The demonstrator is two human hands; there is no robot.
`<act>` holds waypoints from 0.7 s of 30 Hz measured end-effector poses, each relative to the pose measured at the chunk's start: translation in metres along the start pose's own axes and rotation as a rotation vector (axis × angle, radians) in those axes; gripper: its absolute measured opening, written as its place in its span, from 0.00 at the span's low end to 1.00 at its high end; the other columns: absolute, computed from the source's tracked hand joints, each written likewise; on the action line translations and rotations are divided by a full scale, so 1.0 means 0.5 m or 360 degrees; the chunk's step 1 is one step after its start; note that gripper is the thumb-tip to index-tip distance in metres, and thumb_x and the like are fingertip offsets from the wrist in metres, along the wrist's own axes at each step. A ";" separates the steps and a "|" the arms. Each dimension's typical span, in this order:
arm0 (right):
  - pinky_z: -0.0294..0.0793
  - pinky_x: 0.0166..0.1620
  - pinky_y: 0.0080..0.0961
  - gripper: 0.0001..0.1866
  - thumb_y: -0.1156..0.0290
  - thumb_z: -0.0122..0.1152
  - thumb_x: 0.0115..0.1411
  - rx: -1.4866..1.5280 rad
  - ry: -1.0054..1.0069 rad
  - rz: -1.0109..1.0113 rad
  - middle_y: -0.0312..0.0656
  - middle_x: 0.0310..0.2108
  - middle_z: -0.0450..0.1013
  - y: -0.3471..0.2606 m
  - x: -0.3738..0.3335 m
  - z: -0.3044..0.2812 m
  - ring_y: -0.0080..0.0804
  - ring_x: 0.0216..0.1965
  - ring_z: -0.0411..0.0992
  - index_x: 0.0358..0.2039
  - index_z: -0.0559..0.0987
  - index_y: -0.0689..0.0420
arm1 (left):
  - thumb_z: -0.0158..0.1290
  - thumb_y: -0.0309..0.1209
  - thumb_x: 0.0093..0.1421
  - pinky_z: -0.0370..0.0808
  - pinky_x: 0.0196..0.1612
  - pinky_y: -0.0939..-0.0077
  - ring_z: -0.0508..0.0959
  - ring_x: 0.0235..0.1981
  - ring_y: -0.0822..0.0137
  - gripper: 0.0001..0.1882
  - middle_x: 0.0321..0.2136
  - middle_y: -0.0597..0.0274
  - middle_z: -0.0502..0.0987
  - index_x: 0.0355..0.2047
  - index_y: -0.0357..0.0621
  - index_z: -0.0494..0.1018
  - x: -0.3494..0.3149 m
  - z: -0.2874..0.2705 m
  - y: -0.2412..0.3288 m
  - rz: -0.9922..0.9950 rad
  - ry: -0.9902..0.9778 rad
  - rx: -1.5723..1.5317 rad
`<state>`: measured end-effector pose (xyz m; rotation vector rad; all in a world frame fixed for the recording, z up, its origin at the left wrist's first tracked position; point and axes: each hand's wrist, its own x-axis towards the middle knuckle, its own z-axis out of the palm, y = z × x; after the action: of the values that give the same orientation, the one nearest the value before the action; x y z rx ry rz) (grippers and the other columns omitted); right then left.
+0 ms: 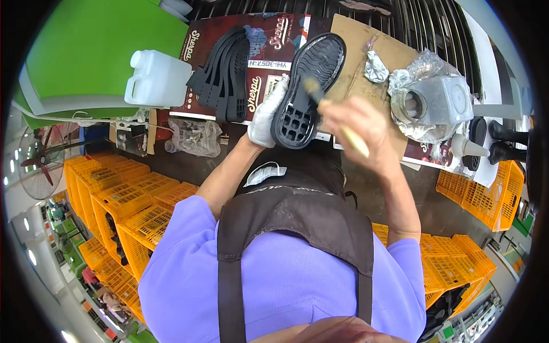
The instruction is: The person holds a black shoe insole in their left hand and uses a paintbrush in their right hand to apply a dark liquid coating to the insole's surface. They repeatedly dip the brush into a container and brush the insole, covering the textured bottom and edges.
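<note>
Nearest to us, at six o'clock, hang our lilac short-sleeved shirt (286, 280) and the dark fabric apron (297, 220) with its broad straps. Stacks of yellow perforated plastic crates (134, 206) crowd in at eight o'clock and more at four, leaving only a narrow strip of dark floor between them and the bench.

Our forearms rise toward twelve. The left hand (267, 114), in a white knitted glove, is closed around the heel end of a black moulded rubber shoe sole (309, 88), holding it tilted with its gridded inner face toward us, over the near edge of the bench. The right hand (357, 123), bare, is clenched on the pale wooden handle of a small brush (334, 117), whose bristles lie on the sole's middle.

Beyond, at eleven o'clock, a fanned stack of flat black ribbed soles (226, 71) rests on a dark red printed sheet, just beside a white translucent plastic jug (157, 79). At one o'clock a brown cardboard sheet (366, 48) runs to a grey metal tin (437, 100) wrapped in crumpled clear film. A green panel fills the far ten o'clock corner.
</note>
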<state>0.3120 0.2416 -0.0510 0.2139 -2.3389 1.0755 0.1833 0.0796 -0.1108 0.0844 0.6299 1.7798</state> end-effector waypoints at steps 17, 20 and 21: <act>0.70 0.34 0.28 0.17 0.79 0.59 0.43 -0.0363 -0.0124 0.0037 0.40 0.30 0.71 0.050 -0.020 -0.038 0.36 0.32 0.69 0.37 0.77 0.55 | 0.27 0.49 0.65 0.79 0.26 0.63 0.78 0.26 0.53 0.30 0.37 0.39 0.73 0.54 0.34 0.59 -0.012 0.039 0.000 -0.0146 0.0077 -0.0018; 0.70 0.33 0.27 0.15 0.78 0.60 0.43 0.0066 -0.0375 -0.0030 0.37 0.29 0.70 0.005 -0.021 -0.033 0.35 0.32 0.69 0.35 0.78 0.53 | 0.28 0.48 0.65 0.79 0.25 0.64 0.79 0.26 0.53 0.29 0.37 0.43 0.74 0.53 0.35 0.60 -0.015 0.044 0.011 -0.0135 0.0079 0.0081; 0.70 0.33 0.27 0.15 0.78 0.60 0.43 0.0054 -0.0387 -0.0063 0.37 0.29 0.70 0.007 -0.019 -0.037 0.35 0.32 0.69 0.35 0.78 0.53 | 0.28 0.48 0.65 0.79 0.25 0.64 0.79 0.26 0.53 0.29 0.37 0.42 0.74 0.53 0.35 0.60 -0.015 0.032 0.011 -0.0140 0.0070 0.0096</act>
<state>0.3267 0.2569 -0.0486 0.4234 -2.5192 1.1249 0.1865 0.0777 -0.0927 0.0581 0.7087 1.6821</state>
